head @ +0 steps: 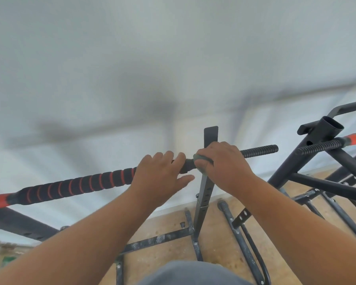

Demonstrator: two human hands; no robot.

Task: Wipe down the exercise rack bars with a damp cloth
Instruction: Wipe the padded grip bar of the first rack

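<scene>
Pale, blurred wall fills the background, with a speckled tan floor below where the rack's (201,194) scuffed black base tubes lie. One upright post of the rack rises at centre, and the bar (80,185) rests across its top, long axis running left to right and climbing slightly toward the right. Left of the post the bar wears black foam with orange rings; right of it the bare threaded end (259,150) sticks out, well short of a second rack (317,153) at the right edge.

The right hand (224,163) sits on the bar directly over the post, fingers curled round a grey-green cloth (202,160) that wraps the bar there. The left hand (159,174) lies just beside it on the foam's end, fingers draped over the top, thumb out loose below; how firmly it grips I cannot tell.

As I judge it, the unwiped threaded end lies straight to the right of the cloth, along the bar's own axis, so the right hand is the nearer one to slide outward while the left steadies the bar.
</scene>
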